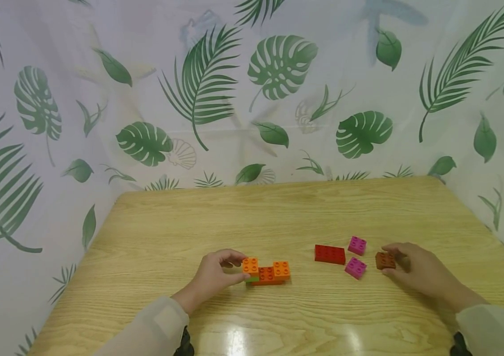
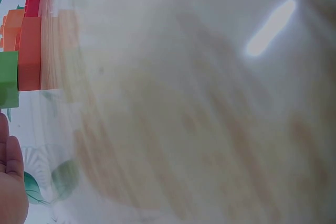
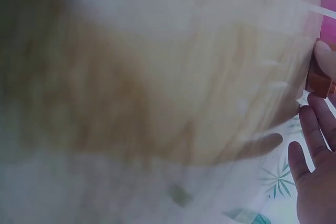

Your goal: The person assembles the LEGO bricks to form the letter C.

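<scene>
My left hand point(image 1: 214, 273) pinches the left end of a small toy-brick build, thumb in front and finger behind. At that end an orange brick point(image 1: 250, 265) sits on a green brick point(image 2: 8, 80). A longer red-orange brick point(image 1: 266, 274) runs along the base, with another orange brick point(image 1: 281, 270) on its right end. In my right hand point(image 1: 427, 271) a brown brick point(image 1: 384, 260) is pinched between thumb and fingers. The right wrist view shows the thumb against the brown brick point(image 3: 318, 80), the other fingers extended below; whether it touches the table is unclear.
Between the hands lie a long red brick point(image 1: 329, 254) and two pink bricks, one farther back point(image 1: 357, 245) and one nearer point(image 1: 356, 268). They rest on a wood-grain table point(image 1: 216, 217). A leaf-patterned curtain point(image 1: 234, 143) hangs behind and beside the table.
</scene>
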Tool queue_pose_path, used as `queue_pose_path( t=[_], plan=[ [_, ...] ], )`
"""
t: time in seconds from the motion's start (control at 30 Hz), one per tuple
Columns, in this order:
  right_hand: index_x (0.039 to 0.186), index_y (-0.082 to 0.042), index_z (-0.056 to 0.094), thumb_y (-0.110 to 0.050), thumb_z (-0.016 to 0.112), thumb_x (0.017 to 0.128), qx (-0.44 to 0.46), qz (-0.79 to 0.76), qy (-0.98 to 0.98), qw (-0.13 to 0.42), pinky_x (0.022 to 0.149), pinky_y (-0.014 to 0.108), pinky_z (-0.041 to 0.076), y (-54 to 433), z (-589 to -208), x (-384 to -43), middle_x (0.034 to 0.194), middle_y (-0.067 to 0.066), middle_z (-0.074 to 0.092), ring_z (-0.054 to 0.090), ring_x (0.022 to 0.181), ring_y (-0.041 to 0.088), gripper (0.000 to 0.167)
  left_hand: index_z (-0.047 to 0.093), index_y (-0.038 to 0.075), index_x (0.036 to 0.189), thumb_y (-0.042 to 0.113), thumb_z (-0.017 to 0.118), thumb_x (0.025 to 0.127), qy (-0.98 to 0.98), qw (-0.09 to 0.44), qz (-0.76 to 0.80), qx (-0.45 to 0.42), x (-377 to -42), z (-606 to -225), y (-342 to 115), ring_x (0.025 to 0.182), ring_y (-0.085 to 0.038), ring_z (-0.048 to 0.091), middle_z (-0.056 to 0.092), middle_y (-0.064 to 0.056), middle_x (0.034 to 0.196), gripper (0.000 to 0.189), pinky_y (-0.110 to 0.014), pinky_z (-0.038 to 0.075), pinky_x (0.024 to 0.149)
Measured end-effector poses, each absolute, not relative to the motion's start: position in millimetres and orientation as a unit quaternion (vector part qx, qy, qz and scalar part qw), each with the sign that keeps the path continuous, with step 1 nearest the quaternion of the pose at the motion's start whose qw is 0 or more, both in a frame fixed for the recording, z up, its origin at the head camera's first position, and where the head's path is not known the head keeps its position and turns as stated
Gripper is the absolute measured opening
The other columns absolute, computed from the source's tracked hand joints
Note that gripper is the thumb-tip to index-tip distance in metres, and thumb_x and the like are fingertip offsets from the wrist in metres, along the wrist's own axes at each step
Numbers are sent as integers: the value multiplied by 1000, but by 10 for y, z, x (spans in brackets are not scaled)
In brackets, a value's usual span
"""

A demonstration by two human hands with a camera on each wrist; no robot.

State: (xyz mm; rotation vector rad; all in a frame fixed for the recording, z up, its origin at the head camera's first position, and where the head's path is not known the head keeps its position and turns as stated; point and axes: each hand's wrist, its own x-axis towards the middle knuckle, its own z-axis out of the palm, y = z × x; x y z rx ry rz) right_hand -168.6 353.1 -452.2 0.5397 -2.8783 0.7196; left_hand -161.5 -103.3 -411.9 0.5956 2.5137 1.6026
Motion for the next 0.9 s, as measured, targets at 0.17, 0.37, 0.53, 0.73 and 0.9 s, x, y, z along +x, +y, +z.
queue_pose_path(
  t=[0.17, 0.37, 0.53, 0.73, 0.9],
  plan=[
    [112, 3, 63, -22, 78, 81, 174, 237, -954, 56, 79, 54, 50, 3534, -4514, -1690, 105, 19, 64, 62, 93, 38, 43, 68, -1, 106, 2, 76, 80, 825, 51, 529, 195, -1611, -4117, -1031, 95, -33, 59, 66, -12, 102, 28, -45, 49, 85],
    [114, 2, 63, -28, 76, 83, 168, 233, -956, 56, 78, 56, 49, 3493, -4421, -1731, 103, 14, 65, 61, 92, 34, 45, 68, -1, 106, 3, 76, 80, 821, 47, 534, 197, -1611, -4131, -1030, 94, -33, 59, 66, -12, 100, 28, -47, 49, 85],
    [115, 2, 63, -29, 75, 84, 169, 219, -959, 69, 78, 55, 49, 3364, -4296, -1815, 103, 13, 65, 60, 92, 33, 46, 69, 2, 105, 4, 77, 79, 822, 40, 535, 191, -1609, -4144, -1030, 93, -29, 59, 66, -8, 99, 28, -42, 50, 84],
    [114, -1, 64, -26, 78, 81, 204, 207, -951, 105, 74, 49, 50, 3111, -4150, -1891, 101, 10, 65, 60, 90, 29, 44, 68, 1, 106, 4, 77, 80, 820, 41, 536, 196, -1613, -4143, -1032, 94, -31, 59, 66, -9, 101, 28, -45, 49, 84],
    [114, -1, 65, -21, 80, 78, 226, 224, -942, 104, 78, 48, 51, 2862, -4089, -1949, 100, 7, 64, 60, 90, 26, 44, 68, -2, 106, 2, 76, 80, 823, 47, 531, 197, -1625, -4143, -1031, 95, -33, 59, 66, -12, 101, 28, -47, 49, 84]
  ],
)
